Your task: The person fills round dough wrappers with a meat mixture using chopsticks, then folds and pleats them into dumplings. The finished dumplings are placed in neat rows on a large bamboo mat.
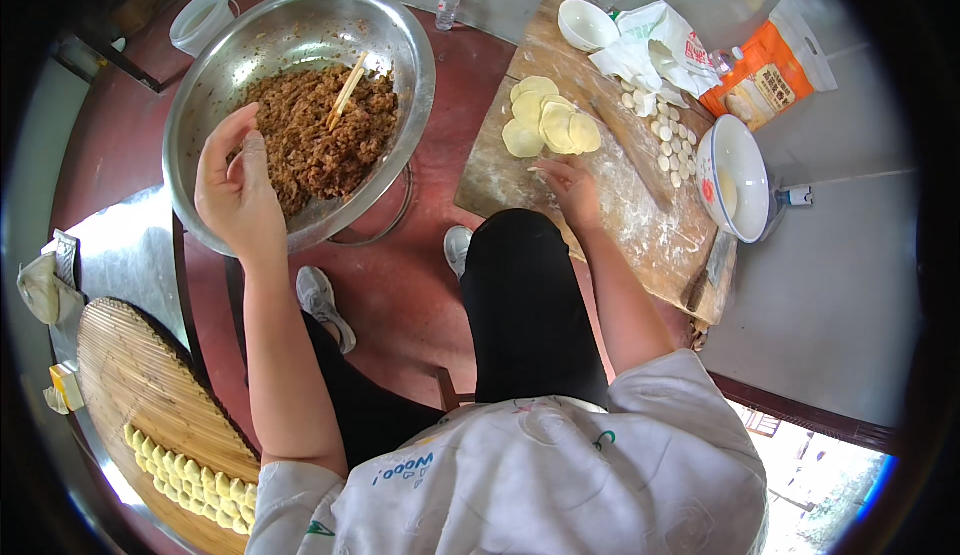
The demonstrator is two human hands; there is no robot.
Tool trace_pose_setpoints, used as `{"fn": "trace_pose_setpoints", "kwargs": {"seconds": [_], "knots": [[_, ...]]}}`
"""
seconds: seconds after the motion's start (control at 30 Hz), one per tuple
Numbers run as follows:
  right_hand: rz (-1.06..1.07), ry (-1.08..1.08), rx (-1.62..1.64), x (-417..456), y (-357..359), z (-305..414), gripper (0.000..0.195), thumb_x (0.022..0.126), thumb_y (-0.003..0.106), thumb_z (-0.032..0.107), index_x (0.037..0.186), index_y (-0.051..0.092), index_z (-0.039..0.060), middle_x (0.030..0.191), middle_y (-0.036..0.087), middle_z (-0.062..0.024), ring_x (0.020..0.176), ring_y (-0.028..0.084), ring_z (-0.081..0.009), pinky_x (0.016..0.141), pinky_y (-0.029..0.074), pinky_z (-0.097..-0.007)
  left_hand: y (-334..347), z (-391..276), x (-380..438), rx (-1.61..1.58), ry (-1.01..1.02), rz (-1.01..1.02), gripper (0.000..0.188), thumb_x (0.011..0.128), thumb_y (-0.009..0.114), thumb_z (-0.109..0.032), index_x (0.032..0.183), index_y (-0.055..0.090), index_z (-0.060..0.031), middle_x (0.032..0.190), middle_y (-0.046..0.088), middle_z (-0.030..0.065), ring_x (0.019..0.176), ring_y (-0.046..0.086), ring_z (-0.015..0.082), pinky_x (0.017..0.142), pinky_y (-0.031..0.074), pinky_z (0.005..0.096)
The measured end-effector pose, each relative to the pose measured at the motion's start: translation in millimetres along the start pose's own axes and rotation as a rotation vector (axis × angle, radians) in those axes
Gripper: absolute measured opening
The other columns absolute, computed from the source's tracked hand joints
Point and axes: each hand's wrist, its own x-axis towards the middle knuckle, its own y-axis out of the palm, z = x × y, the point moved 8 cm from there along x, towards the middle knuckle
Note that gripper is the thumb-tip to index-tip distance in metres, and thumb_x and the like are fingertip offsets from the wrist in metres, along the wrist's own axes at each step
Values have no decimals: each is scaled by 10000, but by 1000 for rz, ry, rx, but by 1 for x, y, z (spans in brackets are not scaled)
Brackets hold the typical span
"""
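My left hand (244, 180) is raised over the near left rim of a big metal basin (420, 104), its fingers curled and apart, with nothing seen in them. Brown minced filling (300, 119) lies in the basin, and a pair of wooden chopsticks (347, 93) stands tilted in it. My right hand (571, 186) is low over the floured wooden board (517, 187), just below a pile of round yellow dough wrappers (551, 116). Its fingertips are close together by the lowest wrappers; whether they pinch one is not clear. Right of the pile lies a wooden rolling pin (630, 153).
Small dough pieces (671, 142), a floral enamel bowl (731, 180), a white bowl (587, 24), a flour bag (776, 67) and a cleaver (720, 255) are on or beside the board. A woven round tray (150, 375) at lower left holds rows of dumplings (191, 480).
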Motion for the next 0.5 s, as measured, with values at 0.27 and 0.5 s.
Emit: {"fn": "trace_pose_setpoints", "kwargs": {"seconds": [0.27, 0.5], "knots": [[-67, 268, -28, -27, -32, -35, 220, 921, 710, 214, 1090, 747, 78, 988, 689, -52, 777, 663, -198, 700, 535, -309, -1, 3, 1, -4, -29, 1, 201, 947, 599, 39, 1114, 703, 3, 1093, 703, 50, 1016, 642, 114, 905, 503, 243], [-91, 685, 1126, -2, -28, 31, 316, 967, 678, 249, 1240, 645, 94, 958, 710, -53, 746, 681, -157, 621, 578, -262, -7, -6, 8, -8, 98, -27, 157, 912, 627, 49, 1017, 721, -21, 991, 723, 33, 855, 650, 91, 770, 502, 216]]}}
